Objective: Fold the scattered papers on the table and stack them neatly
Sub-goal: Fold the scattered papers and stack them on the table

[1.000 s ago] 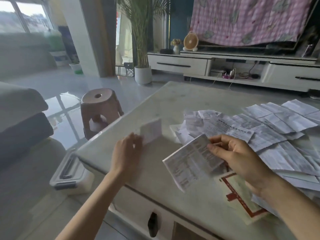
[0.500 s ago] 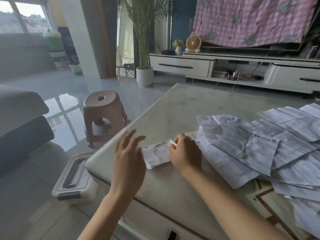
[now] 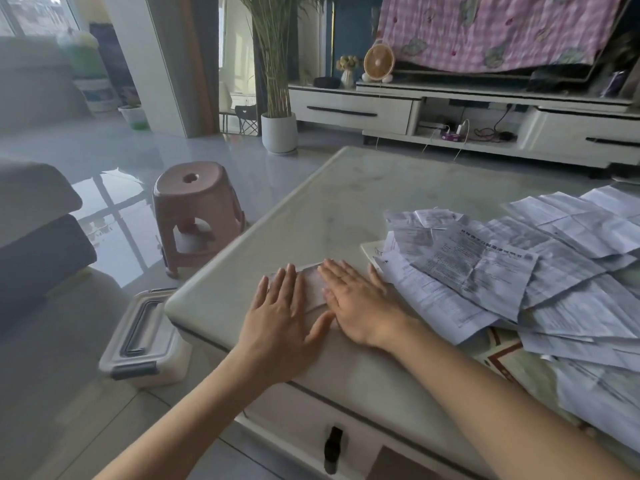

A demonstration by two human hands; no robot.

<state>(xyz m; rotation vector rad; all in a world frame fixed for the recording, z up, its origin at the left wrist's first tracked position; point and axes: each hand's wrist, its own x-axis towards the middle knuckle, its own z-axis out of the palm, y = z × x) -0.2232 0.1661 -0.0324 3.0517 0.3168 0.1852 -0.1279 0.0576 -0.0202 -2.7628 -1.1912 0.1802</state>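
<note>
Plainly, the chief risk is slippage. The folded paper [image 3: 312, 289] lies on a smooth, pale surface [image 3: 346, 202] close to its rounded near-left corner, low in the middle of the frame. If the two palms push unevenly, it may skate toward that edge or take a skewed crease.

Both hands are flat and open, with the fingers straight. The left hand [image 3: 280, 306] presses the paper's left part and the right hand [image 3: 360, 303] its right part, so only a narrow strip shows between them.

The right hand's outer edge lies just beside the scattered papers [image 3: 519, 271], a loose overlapping heap filling the right of the frame. A careless sweep could drag a sheet along or shift the heap, whose lowest sheets seem to reach the surface's near edge.

The folded paper looks small, thin and whitish, and its far edge is a pale line by the fingertips. The heap's sheets are printed, creased and lying at all angles.
</note>
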